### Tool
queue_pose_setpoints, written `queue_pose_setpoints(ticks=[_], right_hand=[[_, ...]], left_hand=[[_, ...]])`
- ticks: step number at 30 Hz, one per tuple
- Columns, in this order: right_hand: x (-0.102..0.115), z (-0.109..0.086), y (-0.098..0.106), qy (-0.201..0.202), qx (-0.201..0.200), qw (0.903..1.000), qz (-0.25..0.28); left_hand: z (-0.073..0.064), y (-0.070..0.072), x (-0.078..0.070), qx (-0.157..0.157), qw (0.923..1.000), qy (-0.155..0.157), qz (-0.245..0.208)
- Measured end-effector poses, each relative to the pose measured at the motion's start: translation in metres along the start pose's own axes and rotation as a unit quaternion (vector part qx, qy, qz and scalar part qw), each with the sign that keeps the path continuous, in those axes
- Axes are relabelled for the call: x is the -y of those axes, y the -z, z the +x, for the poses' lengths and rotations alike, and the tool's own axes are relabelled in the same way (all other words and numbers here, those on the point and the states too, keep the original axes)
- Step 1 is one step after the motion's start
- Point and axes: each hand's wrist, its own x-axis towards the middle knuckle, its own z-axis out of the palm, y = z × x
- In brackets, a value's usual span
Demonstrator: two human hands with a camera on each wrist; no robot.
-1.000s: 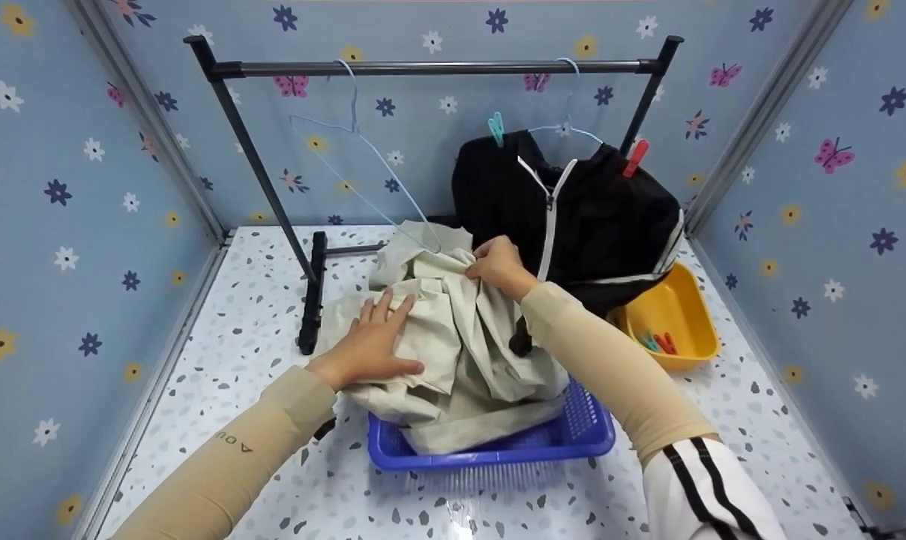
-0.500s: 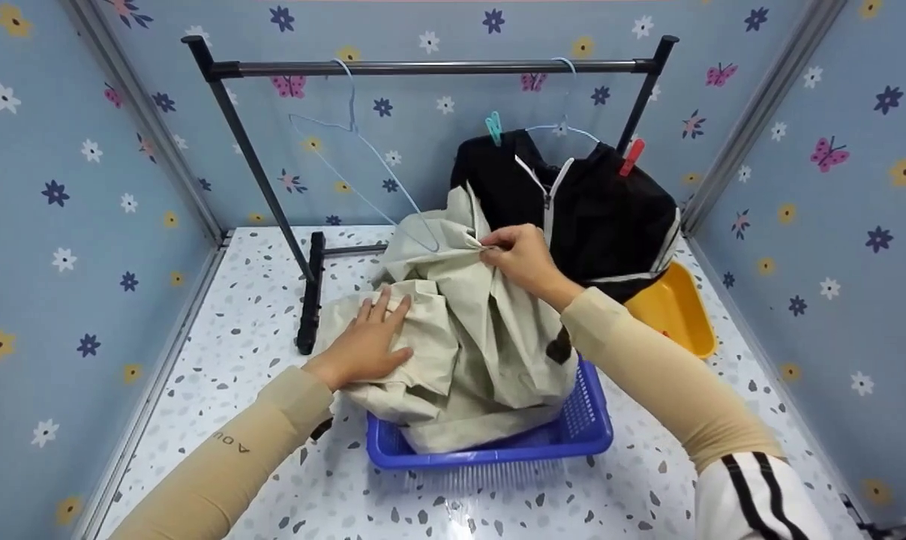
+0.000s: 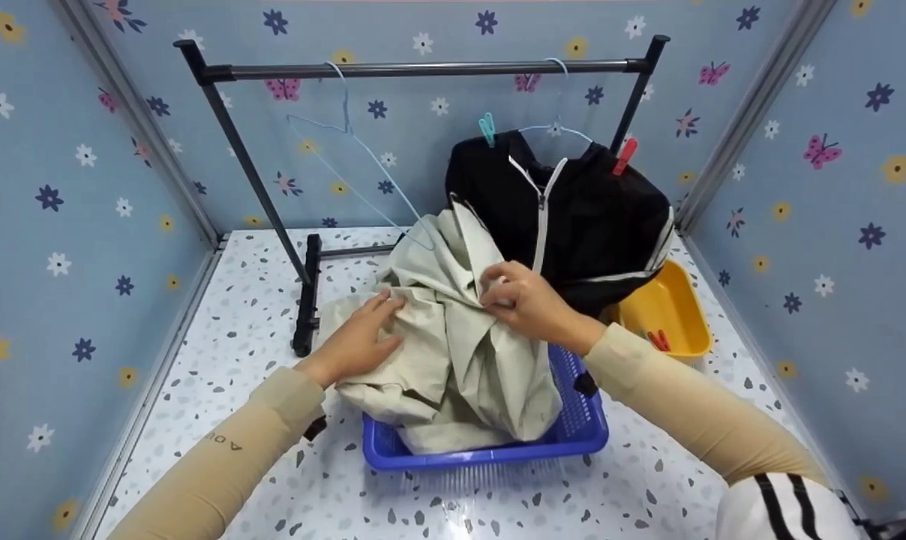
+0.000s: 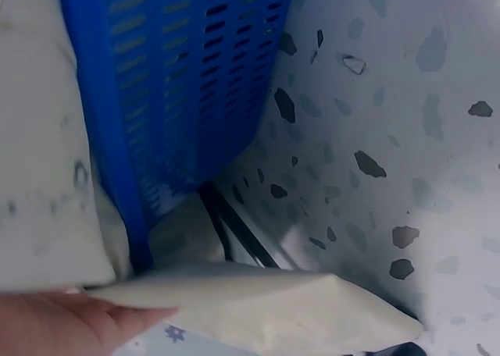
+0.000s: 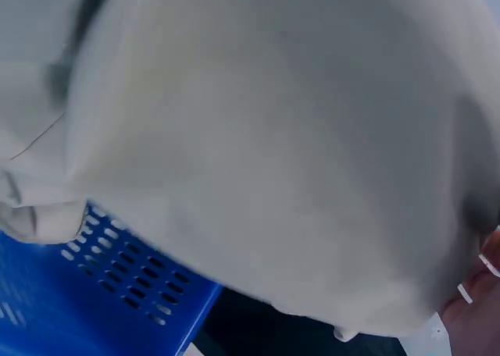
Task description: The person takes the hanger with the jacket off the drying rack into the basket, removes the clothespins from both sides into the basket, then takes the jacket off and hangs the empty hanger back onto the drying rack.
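Left hand point(image 3: 357, 335), thumb and fingers apart, rests on one beige garment point(image 3: 421, 356); right hand point(image 3: 534, 302) pinches it; two hangers point(image 3: 346, 120) beyond both.

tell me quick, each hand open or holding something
Left hand: open, resting on the beige cloth.
Right hand: closed, pinching the beige cloth.

A black jacket point(image 3: 595, 217) hangs near a yellow bin point(image 3: 684, 307) holding red clips point(image 3: 658, 340).
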Motion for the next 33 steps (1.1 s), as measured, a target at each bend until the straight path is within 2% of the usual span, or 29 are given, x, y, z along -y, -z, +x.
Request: queue_pose_setpoints(ticks=[3, 5, 9, 10, 13, 14, 15, 16, 17, 18, 20, 24, 28, 33], right_hand=[[-0.001, -0.007, -0.001, 0.005, 0.055, 0.9979, 0.034], [-0.003, -0.011, -0.002, 0.010, 0.096, 0.9934, 0.061], [-0.004, -0.015, -0.003, 0.031, 0.169, 0.9816, 0.083], [-0.004, -0.016, -0.004, 0.037, 0.185, 0.9785, 0.084], [0.000, -0.018, -0.006, 0.043, 0.223, 0.9708, 0.078], [0.001, -0.019, -0.007, 0.041, 0.234, 0.9688, 0.072], [0.002, -0.020, -0.008, 0.039, 0.243, 0.9670, 0.064], [0.003, -0.021, -0.010, 0.035, 0.254, 0.9650, 0.054], [0.004, -0.021, -0.011, 0.032, 0.264, 0.9629, 0.044], [0.004, -0.022, -0.013, 0.031, 0.275, 0.9603, 0.034], [0.004, -0.023, -0.016, 0.025, 0.299, 0.9537, 0.019], [0.004, -0.023, -0.020, 0.001, 0.341, 0.9401, 0.004], [0.004, -0.021, -0.025, -0.027, 0.370, 0.9287, -0.014], [0.002, -0.018, -0.032, -0.048, 0.391, 0.9189, -0.028]], left_hand=[[0.003, 0.006, 0.005, -0.024, 0.9986, 0.006, -0.047], [0.006, 0.010, 0.009, -0.035, 0.9962, 0.028, -0.075], [0.010, 0.018, 0.021, -0.042, 0.9870, 0.107, -0.112], [0.011, 0.019, 0.029, -0.040, 0.9844, 0.127, -0.115], [0.031, 0.003, 0.094, -0.043, 0.9798, 0.173, -0.091], [0.035, -0.001, 0.111, -0.031, 0.9779, 0.188, -0.086], [0.039, -0.004, 0.127, -0.013, 0.9754, 0.203, -0.084], [0.043, -0.009, 0.141, -0.009, 0.9734, 0.215, -0.078], [0.043, -0.012, 0.150, 0.000, 0.9715, 0.225, -0.075], [0.038, -0.008, 0.143, 0.024, 0.9681, 0.236, -0.080], [0.023, 0.003, 0.116, 0.058, 0.9569, 0.262, -0.112], [0.000, 0.018, 0.073, 0.079, 0.9371, 0.287, -0.183], [-0.004, 0.020, 0.059, 0.082, 0.9234, 0.281, -0.248], [0.006, 0.015, 0.056, 0.101, 0.9015, 0.265, -0.327]])
